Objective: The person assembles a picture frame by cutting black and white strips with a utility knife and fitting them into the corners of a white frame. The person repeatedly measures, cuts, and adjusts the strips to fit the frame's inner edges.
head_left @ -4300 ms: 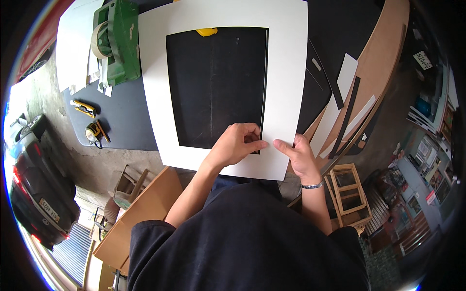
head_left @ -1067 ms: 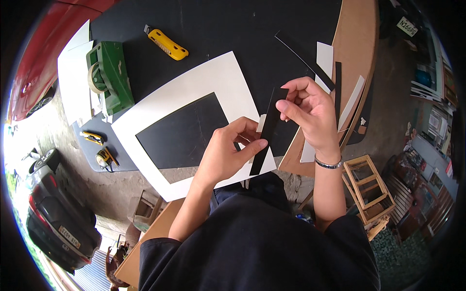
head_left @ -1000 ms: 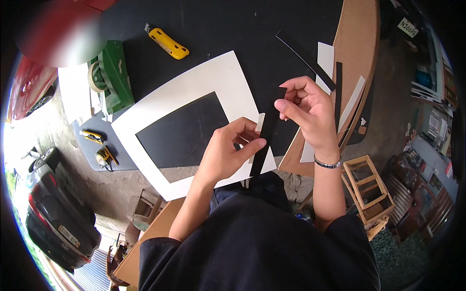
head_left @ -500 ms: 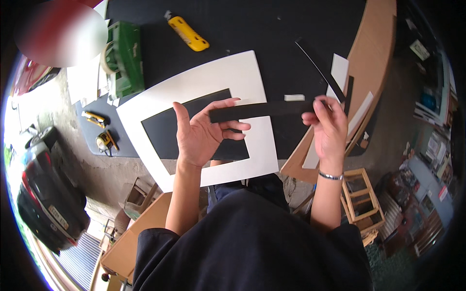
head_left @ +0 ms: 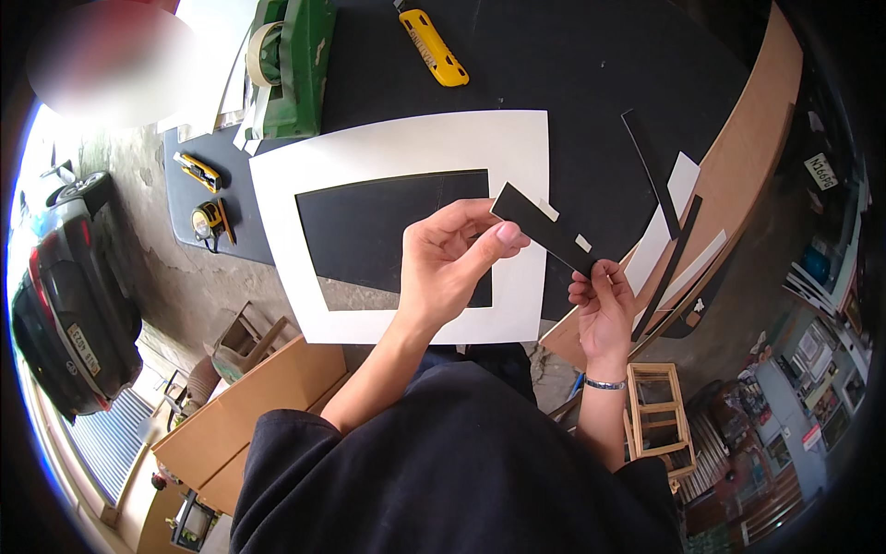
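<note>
Both hands pinch 1 black strip (head_left: pixel 544 229) by its ends, left hand (head_left: pixel 452 263) on the upper end, right hand (head_left: pixel 602 300) on the lower, probably to keep it taut above the white mat frame (head_left: pixel 397 148). Black bench (head_left: pixel 572 92); yellow knife (head_left: pixel 432 46) at 12 o'clock, garage clutter around.

- I stand at a black table (head_left: pixel 591 83); its right edge is a curved brown board (head_left: pixel 757 157).
- Below the table I see a grey concrete floor (head_left: pixel 175 286).
- At my left, strong daylight comes in, and a dark car (head_left: pixel 65 295) stands there.
- A light wooden panel (head_left: pixel 258 397) leans near my left side, with a small wooden box (head_left: pixel 242 340) just above it.
- At my right stands a small wooden stool (head_left: pixel 657 420).
- Far right there are shelves (head_left: pixel 821 305) with many small things, too blurred to tell.
</note>
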Action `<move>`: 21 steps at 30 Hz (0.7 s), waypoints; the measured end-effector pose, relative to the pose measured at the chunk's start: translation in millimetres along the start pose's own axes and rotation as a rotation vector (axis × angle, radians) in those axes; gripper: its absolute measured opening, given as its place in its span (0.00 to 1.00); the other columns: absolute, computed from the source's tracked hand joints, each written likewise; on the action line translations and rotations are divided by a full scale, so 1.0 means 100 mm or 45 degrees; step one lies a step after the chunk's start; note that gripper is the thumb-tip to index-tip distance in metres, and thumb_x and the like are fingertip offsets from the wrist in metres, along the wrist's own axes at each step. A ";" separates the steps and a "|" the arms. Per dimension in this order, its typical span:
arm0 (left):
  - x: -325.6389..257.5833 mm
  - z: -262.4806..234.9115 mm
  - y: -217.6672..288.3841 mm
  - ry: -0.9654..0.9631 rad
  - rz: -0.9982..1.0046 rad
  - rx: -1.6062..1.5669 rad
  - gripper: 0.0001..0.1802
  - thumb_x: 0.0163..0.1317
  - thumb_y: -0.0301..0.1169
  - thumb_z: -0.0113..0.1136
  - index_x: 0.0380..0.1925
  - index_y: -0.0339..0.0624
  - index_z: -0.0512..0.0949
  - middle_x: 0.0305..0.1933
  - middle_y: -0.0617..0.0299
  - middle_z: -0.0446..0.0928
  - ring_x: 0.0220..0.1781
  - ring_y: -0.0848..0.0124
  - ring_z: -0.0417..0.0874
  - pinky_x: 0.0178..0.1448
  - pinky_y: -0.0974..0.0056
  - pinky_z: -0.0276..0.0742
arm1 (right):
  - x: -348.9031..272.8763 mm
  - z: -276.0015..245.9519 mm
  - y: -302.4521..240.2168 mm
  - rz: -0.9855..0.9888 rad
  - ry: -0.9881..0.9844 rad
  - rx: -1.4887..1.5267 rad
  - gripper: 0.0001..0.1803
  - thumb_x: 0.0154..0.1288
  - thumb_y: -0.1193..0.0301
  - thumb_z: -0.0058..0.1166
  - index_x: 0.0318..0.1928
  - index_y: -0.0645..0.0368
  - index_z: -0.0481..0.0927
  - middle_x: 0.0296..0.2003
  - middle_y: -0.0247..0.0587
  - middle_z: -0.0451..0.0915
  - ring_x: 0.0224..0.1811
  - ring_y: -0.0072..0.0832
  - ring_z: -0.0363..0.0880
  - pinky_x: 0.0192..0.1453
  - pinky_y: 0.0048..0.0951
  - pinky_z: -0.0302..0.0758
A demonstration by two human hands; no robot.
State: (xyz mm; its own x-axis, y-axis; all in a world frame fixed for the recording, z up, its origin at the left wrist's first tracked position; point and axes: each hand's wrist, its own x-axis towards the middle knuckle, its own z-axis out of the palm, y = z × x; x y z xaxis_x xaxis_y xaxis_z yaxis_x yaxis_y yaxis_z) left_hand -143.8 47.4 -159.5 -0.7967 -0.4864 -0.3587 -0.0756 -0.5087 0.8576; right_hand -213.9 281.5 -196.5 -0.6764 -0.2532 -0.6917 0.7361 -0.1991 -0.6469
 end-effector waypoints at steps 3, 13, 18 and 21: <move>0.02 -0.02 0.02 0.042 0.018 0.050 0.09 0.72 0.30 0.63 0.42 0.32 0.83 0.37 0.51 0.87 0.39 0.68 0.91 0.47 0.64 0.89 | -0.07 0.01 0.03 0.080 -0.034 -0.063 0.08 0.75 0.69 0.58 0.45 0.60 0.77 0.34 0.48 0.87 0.30 0.30 0.88 0.35 0.26 0.85; 0.03 -0.32 -0.34 0.353 -0.100 0.120 0.08 0.73 0.31 0.61 0.40 0.36 0.82 0.29 0.66 0.79 0.30 0.79 0.80 0.36 0.69 0.83 | -0.47 0.10 0.38 0.407 -0.403 -0.650 0.05 0.74 0.74 0.57 0.44 0.64 0.76 0.35 0.40 0.85 0.35 0.23 0.86 0.37 0.21 0.82; -0.10 -0.43 -0.55 0.355 -0.220 0.137 0.09 0.73 0.29 0.62 0.44 0.33 0.81 0.32 0.66 0.80 0.32 0.81 0.80 0.37 0.72 0.80 | -0.58 0.05 0.68 0.475 -0.350 -0.720 0.06 0.74 0.74 0.58 0.42 0.64 0.76 0.33 0.39 0.85 0.32 0.21 0.85 0.36 0.21 0.81; -0.12 -0.45 -0.59 0.341 -0.291 0.159 0.10 0.72 0.30 0.64 0.44 0.34 0.80 0.31 0.68 0.80 0.32 0.82 0.79 0.37 0.72 0.80 | -0.62 0.06 0.78 0.489 -0.325 -0.715 0.06 0.74 0.73 0.58 0.42 0.64 0.76 0.32 0.39 0.85 0.31 0.21 0.85 0.36 0.22 0.81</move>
State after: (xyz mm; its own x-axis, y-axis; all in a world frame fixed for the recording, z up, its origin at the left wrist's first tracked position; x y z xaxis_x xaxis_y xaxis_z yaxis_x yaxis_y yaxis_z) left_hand -102.7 51.7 -222.7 -0.5668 -0.5477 -0.6155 -0.3191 -0.5428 0.7769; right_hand -114.5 276.1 -202.3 -0.2953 -0.4345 -0.8509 0.7497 0.4467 -0.4883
